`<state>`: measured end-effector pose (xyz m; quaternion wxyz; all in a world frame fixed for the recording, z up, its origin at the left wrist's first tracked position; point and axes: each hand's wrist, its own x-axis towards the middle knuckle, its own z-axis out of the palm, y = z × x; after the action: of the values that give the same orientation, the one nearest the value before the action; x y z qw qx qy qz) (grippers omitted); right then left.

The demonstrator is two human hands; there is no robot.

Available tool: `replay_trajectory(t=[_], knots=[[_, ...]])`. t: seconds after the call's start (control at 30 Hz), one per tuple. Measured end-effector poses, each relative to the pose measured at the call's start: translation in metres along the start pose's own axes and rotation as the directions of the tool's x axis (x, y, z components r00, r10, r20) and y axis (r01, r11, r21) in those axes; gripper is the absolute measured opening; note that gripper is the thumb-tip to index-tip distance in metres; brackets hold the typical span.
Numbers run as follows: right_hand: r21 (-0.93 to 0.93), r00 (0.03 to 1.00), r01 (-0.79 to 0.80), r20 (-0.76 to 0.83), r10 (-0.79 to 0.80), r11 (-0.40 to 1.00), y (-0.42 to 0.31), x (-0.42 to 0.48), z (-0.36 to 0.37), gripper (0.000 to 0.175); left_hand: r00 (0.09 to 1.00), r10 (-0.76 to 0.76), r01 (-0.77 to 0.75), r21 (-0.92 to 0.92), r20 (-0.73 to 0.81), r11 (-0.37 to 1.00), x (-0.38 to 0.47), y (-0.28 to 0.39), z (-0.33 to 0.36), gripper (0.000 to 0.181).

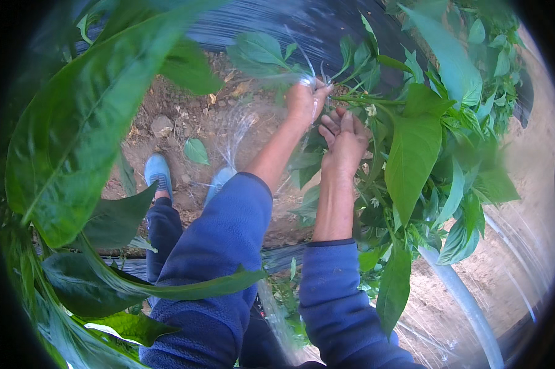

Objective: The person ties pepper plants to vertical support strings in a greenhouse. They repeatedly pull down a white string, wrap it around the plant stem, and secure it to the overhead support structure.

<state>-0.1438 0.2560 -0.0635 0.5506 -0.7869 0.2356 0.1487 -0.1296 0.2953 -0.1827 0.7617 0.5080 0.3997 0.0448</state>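
My left hand [307, 101] reaches up beside a green stem of a leafy plant, its fingers closed on thin clear plastic twine [315, 108]. Some of the twine is bundled around the hand, and a loose end sticks up above it. Just below and to the right, my right hand [344, 133] is turned partly palm up with curled fingers, close to the plant's stem [369, 100]; whether it holds anything cannot be told. A small pale flower [371, 110] hangs on the plant beside the right hand. Broad green leaves [413, 152] spread to the right of both hands.
Large leaves [83, 115] hang close to the camera at the left. Black plastic mulch film [268, 20] covers soil at the top. Loose twine [233, 133] trails near my blue shoes [158, 170] on bare soil. A curved pale pipe [466, 295] stands at the lower right.
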Motion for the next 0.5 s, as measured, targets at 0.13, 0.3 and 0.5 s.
replay_trajectory(t=[0.13,0.3,0.5], knots=[[-0.029,1.000,0.017,0.012,-0.017,0.999,0.006,-0.005,-0.001,0.030,0.999,0.027,-0.029,-0.080,-0.023,0.996,0.003,-0.007,-0.005,0.019],[-0.032,0.997,0.031,0.066,-0.028,0.999,0.006,-0.008,-0.005,0.032,0.996,-0.020,0.043,-0.284,0.082,0.958,0.002,-0.003,-0.012,0.017],[-0.001,0.995,0.032,0.090,-0.032,0.999,0.002,-0.012,-0.004,0.032,0.990,-0.079,0.128,-0.485,0.121,0.865,-0.010,0.020,-0.022,0.012]])
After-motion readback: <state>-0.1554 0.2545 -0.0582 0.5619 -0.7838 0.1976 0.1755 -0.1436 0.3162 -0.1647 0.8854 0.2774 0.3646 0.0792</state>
